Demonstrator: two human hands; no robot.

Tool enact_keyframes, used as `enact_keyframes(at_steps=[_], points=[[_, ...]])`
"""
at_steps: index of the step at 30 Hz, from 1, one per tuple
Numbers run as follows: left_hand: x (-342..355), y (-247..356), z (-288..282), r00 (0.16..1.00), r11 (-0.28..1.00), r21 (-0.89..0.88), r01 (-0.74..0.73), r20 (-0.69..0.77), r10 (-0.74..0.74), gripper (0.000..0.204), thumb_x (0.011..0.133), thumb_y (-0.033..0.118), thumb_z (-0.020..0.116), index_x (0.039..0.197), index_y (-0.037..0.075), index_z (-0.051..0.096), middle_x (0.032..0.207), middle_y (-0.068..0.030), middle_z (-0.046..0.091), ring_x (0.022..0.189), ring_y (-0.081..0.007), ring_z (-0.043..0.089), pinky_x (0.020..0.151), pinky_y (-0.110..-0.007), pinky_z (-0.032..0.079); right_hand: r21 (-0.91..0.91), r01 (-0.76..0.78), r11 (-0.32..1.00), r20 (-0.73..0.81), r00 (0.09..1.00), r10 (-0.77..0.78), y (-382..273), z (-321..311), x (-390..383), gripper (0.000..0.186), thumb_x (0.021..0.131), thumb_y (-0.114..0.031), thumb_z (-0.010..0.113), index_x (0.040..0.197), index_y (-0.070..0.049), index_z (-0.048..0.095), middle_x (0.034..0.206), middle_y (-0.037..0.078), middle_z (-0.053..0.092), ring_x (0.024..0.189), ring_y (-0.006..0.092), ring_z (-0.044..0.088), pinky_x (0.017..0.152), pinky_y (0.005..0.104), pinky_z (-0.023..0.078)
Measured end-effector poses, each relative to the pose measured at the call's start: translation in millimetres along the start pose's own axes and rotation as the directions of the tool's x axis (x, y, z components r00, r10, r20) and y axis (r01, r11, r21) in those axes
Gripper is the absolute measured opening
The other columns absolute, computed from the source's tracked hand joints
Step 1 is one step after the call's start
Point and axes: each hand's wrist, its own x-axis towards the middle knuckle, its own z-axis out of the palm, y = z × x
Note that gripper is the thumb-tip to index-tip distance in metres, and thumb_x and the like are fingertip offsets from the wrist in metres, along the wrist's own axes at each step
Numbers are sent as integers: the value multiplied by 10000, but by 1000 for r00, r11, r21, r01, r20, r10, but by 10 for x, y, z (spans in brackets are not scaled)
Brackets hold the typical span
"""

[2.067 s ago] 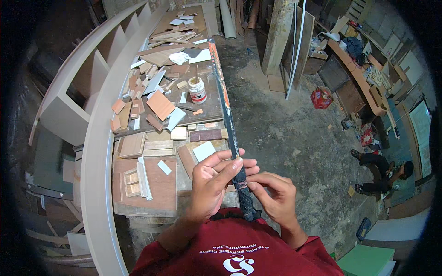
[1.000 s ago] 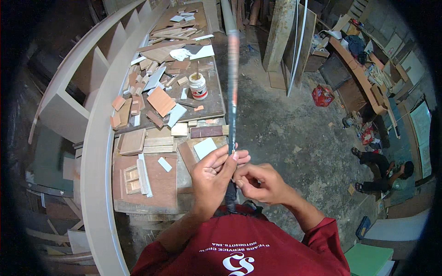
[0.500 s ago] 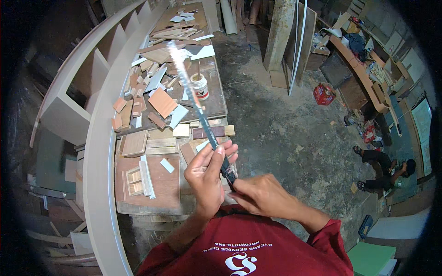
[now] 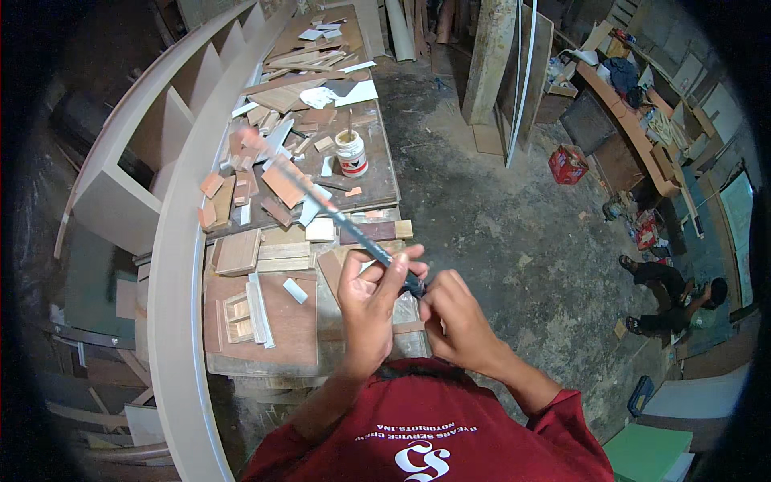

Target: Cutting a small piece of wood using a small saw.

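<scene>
A long, narrow, grey-blue strip [image 4: 365, 239] runs from between my hands out over the table, its far end smeared by motion. Its kind is hard to make out. My left hand [image 4: 368, 309] pinches it between thumb and fingers close to its dark near end. At that end my right hand [image 4: 458, 313] is closed, the fingertips on or against it; what they grip is partly hidden. Beneath the strip lie a pinkish-brown board [image 4: 284, 183] and light wood blocks [image 4: 320, 230]. A white jar [image 4: 352, 159] with a stick in it stands beyond.
On the worktable [image 4: 377, 189] wood offcuts are heaped toward the far end. A small wooden frame [image 4: 238, 316] lies on a brown panel nearer me. A long pale cabinet [image 4: 173, 265] borders the left side. On the floor stands a red crate [image 4: 567, 164]; another person [image 4: 683, 301] sits far right.
The strip's far end has swung left and down, from beside the jar to over the offcuts. Both hands have shifted slightly right, and the right hand has risen.
</scene>
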Motion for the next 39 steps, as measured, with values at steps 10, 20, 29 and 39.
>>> enact_keyframes(at_steps=[10, 20, 29, 39], points=[[-25, 128, -134, 979, 976, 208, 61, 180, -100, 192, 845, 11, 644, 1011, -83, 619, 935, -91, 643, 855, -112, 605, 785, -233, 487, 754, -309, 580, 137, 937, 321, -120, 25, -57, 267, 704, 133, 565, 766, -54, 384, 833, 24, 348, 772, 108, 389, 691, 221, 344], [58, 150, -102, 964, 917, 394, -56, 261, -54, 122, 843, 31, 651, 943, -37, 670, 831, -13, 559, 726, -35, 505, 610, -178, 396, 400, -191, 896, 10, 979, 204, -160, -29, -26, 139, 690, 84, 556, 733, -11, 464, 811, 87, 399, 748, 209, 450, 658, 283, 383], [40, 135, -41, 995, 969, 244, -37, 98, 13, 137, 844, 1, 637, 956, -72, 669, 829, -18, 592, 750, -41, 522, 662, -179, 419, 263, 151, 953, -121, 985, -123, -21, -74, -75, 91, 671, 24, 581, 752, -4, 550, 926, 118, 495, 823, 245, 493, 728, 340, 403], [-50, 198, -60, 965, 952, -171, 253, 109, -237, 93, 860, 0, 598, 883, -51, 671, 955, -108, 648, 844, -106, 585, 809, -276, 465, 657, 20, 754, 119, 985, -129, -36, -422, -99, 205, 702, -41, 750, 731, -43, 547, 946, 92, 488, 874, 206, 496, 789, 308, 395]])
